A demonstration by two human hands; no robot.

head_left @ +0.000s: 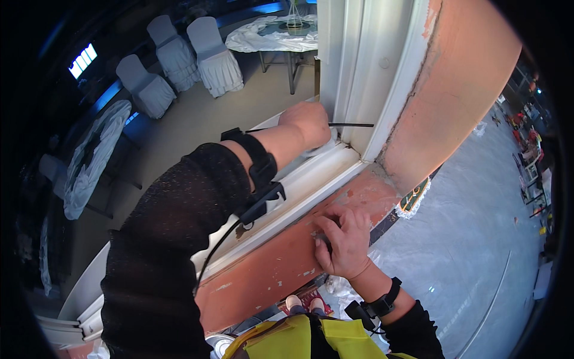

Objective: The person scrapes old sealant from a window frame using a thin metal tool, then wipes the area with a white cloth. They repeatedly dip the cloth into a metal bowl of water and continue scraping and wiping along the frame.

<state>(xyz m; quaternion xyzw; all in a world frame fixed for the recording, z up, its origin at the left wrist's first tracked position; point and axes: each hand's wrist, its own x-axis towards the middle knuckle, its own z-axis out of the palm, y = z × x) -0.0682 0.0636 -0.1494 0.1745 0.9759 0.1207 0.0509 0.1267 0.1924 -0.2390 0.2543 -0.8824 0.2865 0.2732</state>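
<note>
My left hand (306,124) reaches across to the inner corner of a white window frame (323,173), its fingers closed in a fist. White cloth (326,145) bunches out beneath it, against the frame; the fingertips are hidden. A thin black rod (353,125) sticks out to the right of this fist, and a dark line also shows on the wrist side; whether the fist grips it I cannot tell. On the reddish painted sill (257,293) rests my right hand (348,242), fingers bent and thumb apart, with nothing visible in it.
Beyond the window to the left stand white-covered chairs (215,60) and round tables, one with a white cloth (251,37). A reddish wall edge (448,78) rises at right. Far below on that side lies a grey floor (454,257). A black cable (209,257) hangs from my left wrist strap.
</note>
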